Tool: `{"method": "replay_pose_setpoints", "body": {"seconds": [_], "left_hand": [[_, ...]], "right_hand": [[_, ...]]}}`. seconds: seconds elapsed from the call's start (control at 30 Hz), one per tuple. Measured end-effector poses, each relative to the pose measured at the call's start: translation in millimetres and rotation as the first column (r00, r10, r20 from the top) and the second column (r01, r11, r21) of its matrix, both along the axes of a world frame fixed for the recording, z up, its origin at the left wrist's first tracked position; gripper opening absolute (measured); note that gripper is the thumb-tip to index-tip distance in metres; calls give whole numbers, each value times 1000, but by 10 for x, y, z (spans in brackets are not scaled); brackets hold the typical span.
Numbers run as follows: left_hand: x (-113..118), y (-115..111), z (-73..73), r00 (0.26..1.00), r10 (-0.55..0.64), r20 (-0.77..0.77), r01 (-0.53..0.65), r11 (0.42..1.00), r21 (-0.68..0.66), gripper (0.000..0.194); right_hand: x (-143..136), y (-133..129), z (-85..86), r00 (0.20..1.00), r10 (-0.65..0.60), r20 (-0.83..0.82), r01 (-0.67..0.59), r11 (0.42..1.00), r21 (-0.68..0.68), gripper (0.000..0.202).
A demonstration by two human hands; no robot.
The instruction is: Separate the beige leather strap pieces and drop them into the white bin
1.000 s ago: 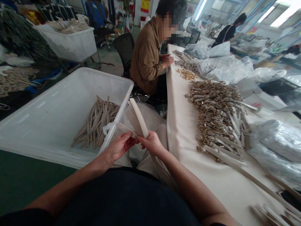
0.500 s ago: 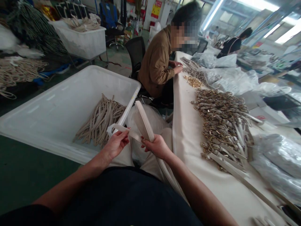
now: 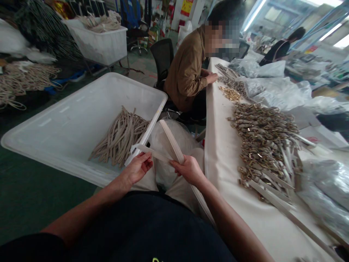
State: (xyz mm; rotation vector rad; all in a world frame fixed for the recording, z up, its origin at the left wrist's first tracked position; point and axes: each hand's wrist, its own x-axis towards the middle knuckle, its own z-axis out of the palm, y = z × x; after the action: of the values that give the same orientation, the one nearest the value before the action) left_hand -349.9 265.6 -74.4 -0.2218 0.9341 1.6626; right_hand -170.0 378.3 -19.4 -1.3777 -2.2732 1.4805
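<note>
My left hand (image 3: 138,168) pinches a thin pale strip (image 3: 160,155), whose loose end sticks out past the fingers over the bin's edge. The strip runs across to my right hand (image 3: 191,170), closed around a stack of long, flat beige straps (image 3: 171,138). The upper ends of these straps point up and away, above a clear plastic bag (image 3: 160,136) by my knees. Their lower lengths pass under my right forearm. Beyond my left hand, many beige straps (image 3: 120,136) lie heaped in a white plastic bin (image 3: 68,105).
To the right, a cloth-covered table (image 3: 218,160) bears a big pile of straps with metal buckles (image 3: 264,134), small gold pieces (image 3: 230,94) and plastic bags (image 3: 283,94). A co-worker (image 3: 185,69) sits at its far side. Another white bin (image 3: 103,45) stands behind.
The view has swung slightly left, so the surroundings sit farther right. My hands are a little farther apart, with the strip still between them. The held straps have turned slightly.
</note>
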Motion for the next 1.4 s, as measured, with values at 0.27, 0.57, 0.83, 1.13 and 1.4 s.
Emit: {"method": "replay_pose_setpoints", "body": {"seconds": [0.27,0.57,0.83,1.13,1.4], "left_hand": [[296,19,-64,979,-191,-67,197,976,98,35],[-10,-36,-67,989,-44,-138,47,999,20,35],[165,48,-17,972,-148,-185,165,983,78,44],[45,61,-33,988,-78,-130,83,996,33,38],[-115,-79,154,712,117,-692,-9,987,158,27]], "right_hand": [[-278,-45,-36,998,55,-43,-56,998,-19,21],[15,8,66,998,15,-55,-30,960,-277,17],[-227,-30,37,992,-1,-128,-37,955,-294,16],[-92,-86,98,999,12,-51,-25,959,-282,15],[-137,-104,75,996,39,-83,-55,978,-200,19]]}}
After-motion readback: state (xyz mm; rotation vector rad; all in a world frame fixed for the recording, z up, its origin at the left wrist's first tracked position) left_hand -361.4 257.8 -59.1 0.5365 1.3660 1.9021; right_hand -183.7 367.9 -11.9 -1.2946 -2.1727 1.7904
